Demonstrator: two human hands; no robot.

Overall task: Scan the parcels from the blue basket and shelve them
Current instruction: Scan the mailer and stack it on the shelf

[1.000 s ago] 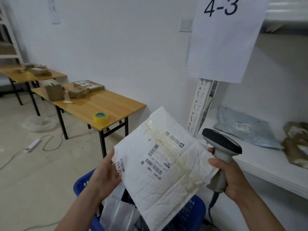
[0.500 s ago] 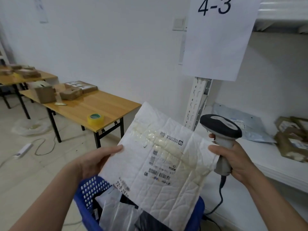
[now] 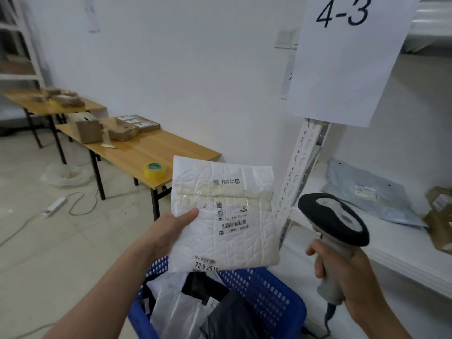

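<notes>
My left hand (image 3: 168,231) grips the left edge of a white padded mailer (image 3: 234,221) and holds it upright above the blue basket (image 3: 269,297), label side towards me. To the right of the mailer, my right hand (image 3: 347,277) is closed around the handle of a grey and black barcode scanner (image 3: 335,221). The scanner's head sits beside the mailer's right edge, apart from it. White and black bagged parcels (image 3: 195,311) lie in the basket. The white shelf (image 3: 391,243) at the right carries a paper sign reading 4-3 (image 3: 342,57).
A grey-blue bag (image 3: 367,194) and brown parcels (image 3: 440,216) lie on the shelf. A shelf upright (image 3: 300,167) stands just behind the mailer. Wooden tables (image 3: 146,152) with boxes and a yellow tape roll (image 3: 154,170) stand at the left. A power strip (image 3: 52,207) and cable lie on the floor.
The mailer has turned from tilted to upright and moved left, away from the scanner. My left thumb now lies on its front. The scanner has shifted right and a little lower.
</notes>
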